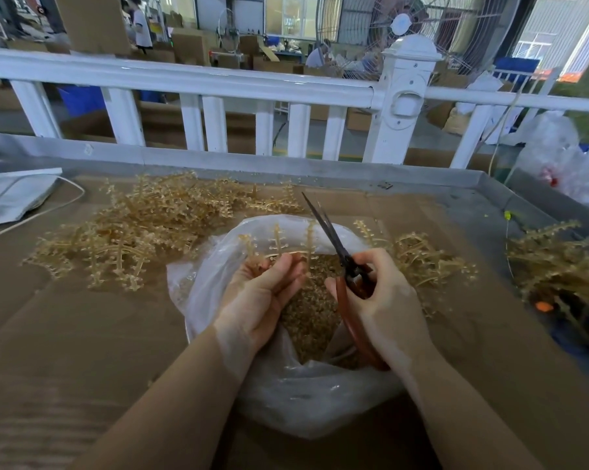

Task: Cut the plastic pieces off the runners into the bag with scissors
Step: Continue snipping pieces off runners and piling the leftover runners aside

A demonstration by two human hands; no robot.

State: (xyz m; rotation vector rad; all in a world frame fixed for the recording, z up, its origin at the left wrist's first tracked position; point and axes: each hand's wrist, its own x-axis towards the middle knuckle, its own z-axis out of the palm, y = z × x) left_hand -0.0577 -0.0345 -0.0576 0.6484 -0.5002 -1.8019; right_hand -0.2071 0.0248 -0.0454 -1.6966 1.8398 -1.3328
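Fingers pinch one runner (three branches); right hand grips scissors.

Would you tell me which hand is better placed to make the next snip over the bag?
Right. The right hand already grips the scissors, blades beside the runner that the left hand holds above the bag.

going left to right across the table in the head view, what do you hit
white bag → big runner pile → left hand holding a runner over the clear bag → scissors in the right hand → small runner pile → far-right runner pile
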